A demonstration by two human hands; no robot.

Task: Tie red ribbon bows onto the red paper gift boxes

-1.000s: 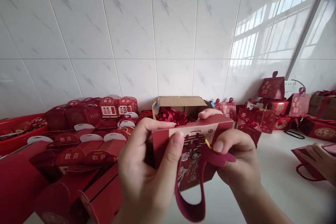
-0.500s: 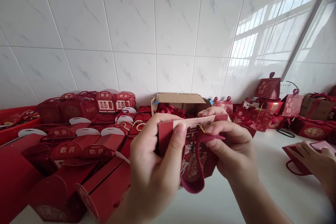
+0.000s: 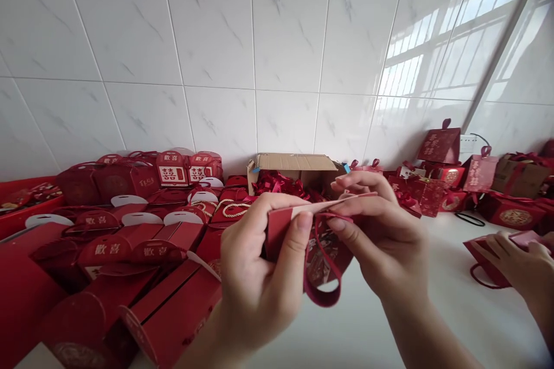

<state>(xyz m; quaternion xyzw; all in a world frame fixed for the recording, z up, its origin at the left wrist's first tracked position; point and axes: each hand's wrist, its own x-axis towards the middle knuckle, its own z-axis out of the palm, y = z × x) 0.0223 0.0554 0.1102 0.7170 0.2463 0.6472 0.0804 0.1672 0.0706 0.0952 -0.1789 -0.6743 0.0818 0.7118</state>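
Up in front of me, above the white table, is a small red gift box (image 3: 279,230) with a printed pattern and a pale upper edge. My left hand (image 3: 259,259) grips its left side, thumb on the front face. A dark red ribbon (image 3: 324,298) hangs in a loop from the top edge. My right hand (image 3: 385,236) is closed at the right end of that edge, thumb and index finger pinching the ribbon's end. Whether the ribbon passes through the box's edge is hidden by my fingers.
Many red gift boxes (image 3: 173,259) crowd the left. A cardboard carton (image 3: 294,161) with red ribbons stands behind my hands. More red boxes (image 3: 439,147) stack at the right, near a black loop (image 3: 470,219). Another person's hand (image 3: 519,259) holds a red piece at the right edge.
The box has tilted so its top edge faces me more. My right fingers have shifted along that edge, and the yellow tip on the ribbon is now out of sight.
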